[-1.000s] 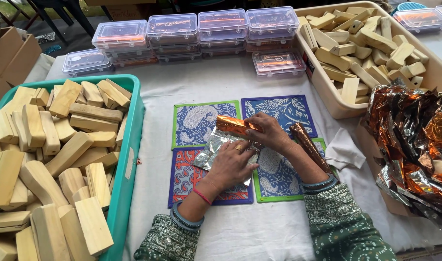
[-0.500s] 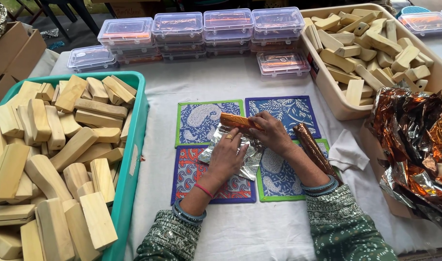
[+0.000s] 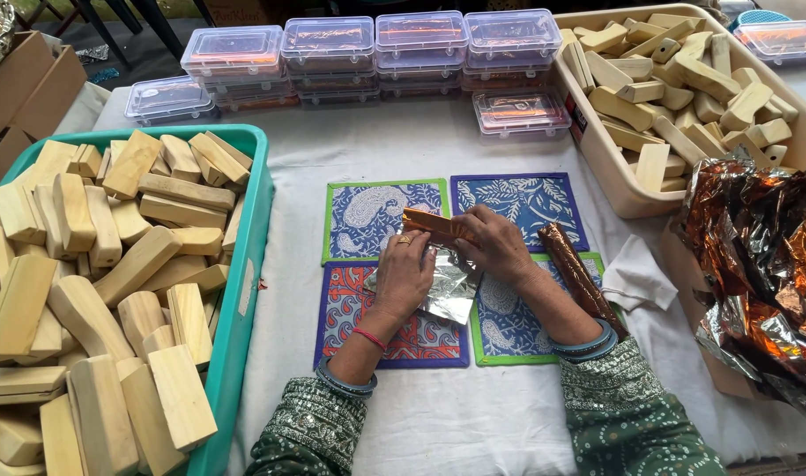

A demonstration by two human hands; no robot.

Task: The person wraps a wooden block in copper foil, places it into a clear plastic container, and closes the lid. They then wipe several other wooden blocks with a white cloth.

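Between the teal crate [image 3: 244, 291] and tan tub [image 3: 597, 167], over four patterned mats [image 3: 517, 198], my left hand [image 3: 404, 273] and right hand [image 3: 494, 245] pinch the foil sheet [image 3: 447, 295] around a wooden block [image 3: 431, 225]. Thin foil may tear if I tug. The block's long axis runs left-right, right end slightly toward me.

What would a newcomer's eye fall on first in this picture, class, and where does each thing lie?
At the centre, the left hand and right hand fold orange-and-silver foil around a block above four patterned mats. At the left, a teal crate brims with pale wooden blocks. At the right edge lies a shiny heap of crumpled foil sheets.
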